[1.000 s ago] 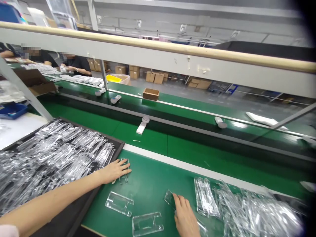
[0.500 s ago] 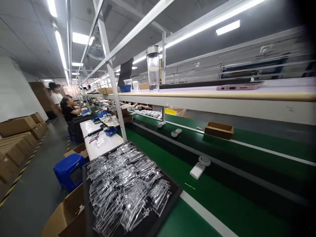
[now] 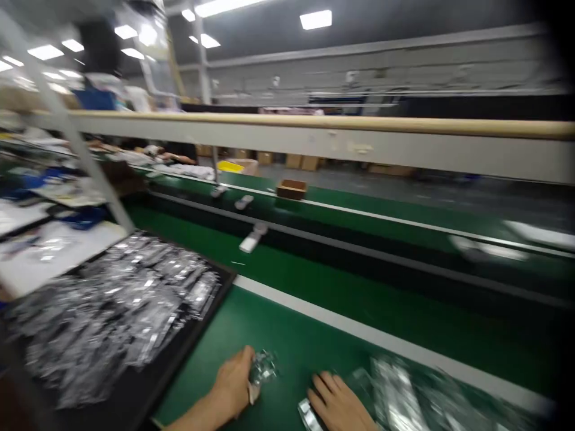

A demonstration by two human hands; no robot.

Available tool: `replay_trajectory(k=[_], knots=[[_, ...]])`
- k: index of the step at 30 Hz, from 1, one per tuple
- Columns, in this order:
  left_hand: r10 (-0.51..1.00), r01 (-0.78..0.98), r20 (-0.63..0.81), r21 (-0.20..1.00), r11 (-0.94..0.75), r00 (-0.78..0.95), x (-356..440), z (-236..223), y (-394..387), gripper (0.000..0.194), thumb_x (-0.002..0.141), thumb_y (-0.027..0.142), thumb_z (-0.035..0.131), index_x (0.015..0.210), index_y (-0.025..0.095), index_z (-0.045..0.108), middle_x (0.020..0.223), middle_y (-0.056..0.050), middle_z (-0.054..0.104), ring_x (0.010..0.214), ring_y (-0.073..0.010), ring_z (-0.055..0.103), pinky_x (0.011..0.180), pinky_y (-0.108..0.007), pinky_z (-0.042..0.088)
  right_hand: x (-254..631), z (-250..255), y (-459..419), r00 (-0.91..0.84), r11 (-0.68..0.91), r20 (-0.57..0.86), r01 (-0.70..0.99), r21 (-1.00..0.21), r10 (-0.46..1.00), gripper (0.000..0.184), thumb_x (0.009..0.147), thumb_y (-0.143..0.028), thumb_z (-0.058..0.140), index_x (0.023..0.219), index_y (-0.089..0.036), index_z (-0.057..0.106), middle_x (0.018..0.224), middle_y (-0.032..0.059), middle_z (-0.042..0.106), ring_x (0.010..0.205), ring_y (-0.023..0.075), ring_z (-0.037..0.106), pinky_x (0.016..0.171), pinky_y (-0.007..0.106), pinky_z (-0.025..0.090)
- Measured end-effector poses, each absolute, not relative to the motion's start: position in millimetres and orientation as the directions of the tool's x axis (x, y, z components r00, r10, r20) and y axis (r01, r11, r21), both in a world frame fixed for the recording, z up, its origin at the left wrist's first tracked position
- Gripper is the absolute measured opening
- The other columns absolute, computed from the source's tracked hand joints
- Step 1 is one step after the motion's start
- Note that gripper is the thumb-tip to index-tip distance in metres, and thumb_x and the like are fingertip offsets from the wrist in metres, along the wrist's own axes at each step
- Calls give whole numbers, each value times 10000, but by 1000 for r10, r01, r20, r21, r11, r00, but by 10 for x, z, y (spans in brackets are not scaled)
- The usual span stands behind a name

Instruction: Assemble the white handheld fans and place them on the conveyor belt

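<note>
The picture is blurred by motion. My left hand point(image 3: 233, 383) grips a transparent plastic case point(image 3: 263, 368) against the green work mat point(image 3: 278, 335). My right hand point(image 3: 336, 401) lies with its fingers apart beside a small transparent piece point(image 3: 309, 416), and a heap of transparent cases point(image 3: 399, 395) spreads to its right. To the left, a black tray point(image 3: 179, 353) holds a large pile of similar cases point(image 3: 117, 305). Their exact shapes are lost in the blur.
Beyond the mat's white strip runs a green conveyor belt point(image 3: 359, 221) carrying white devices point(image 3: 250, 240) and a brown cardboard tray point(image 3: 291, 189). A beige-topped rail point(image 3: 314, 123) crosses above it. A white table point(image 3: 58, 257) stands left, and a co-worker's forearm point(image 3: 175, 158) shows far off.
My view has swung back down to the mat after looking up along the line. My left hand has moved right and now grips a transparent case. My right hand sits further right.
</note>
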State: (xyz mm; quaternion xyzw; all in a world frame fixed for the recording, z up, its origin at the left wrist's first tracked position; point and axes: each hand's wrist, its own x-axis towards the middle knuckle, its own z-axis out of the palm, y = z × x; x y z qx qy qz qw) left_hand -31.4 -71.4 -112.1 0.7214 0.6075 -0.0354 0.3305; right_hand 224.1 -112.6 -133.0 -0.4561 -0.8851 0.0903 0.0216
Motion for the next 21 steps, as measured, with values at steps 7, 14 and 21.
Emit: replay_trajectory(k=[7, 14, 21], knots=[[768, 787, -489, 617, -31, 414, 845, -1107, -784, 646, 712, 199, 508, 1331, 86, 358, 1320, -181, 511, 1166, -268, 532, 963, -347, 402, 2575, -603, -1409, -469, 458, -129, 882, -108, 873, 621, 675, -10, 476, 1278, -156, 457, 1101, 131, 600, 1036, 285, 523, 921, 446, 413], [843, 715, -352, 697, -54, 407, 714, -1066, -683, 658, 727, 325, 542, 1332, 89, 437, 1366, -154, 473, 1279, -269, 411, 1044, -333, 337, 2453, -451, -1102, 131, -10, 52, 432, -902, 990, 228, 859, -328, 406, 988, -199, 543, 941, 64, 612, 904, 202, 595, 824, 338, 483], [998, 804, -29, 594, -30, 59, -523, -900, 635, 548, 859, 306, 360, 1352, 69, 317, 1317, -169, 464, 1237, -245, 427, 1030, -370, 325, 1508, -958, -166, 459, 26, -207, -451, -892, 864, 558, 635, -632, 646, 918, -158, 566, 870, 63, 621, 918, 244, 628, 920, 395, 493]])
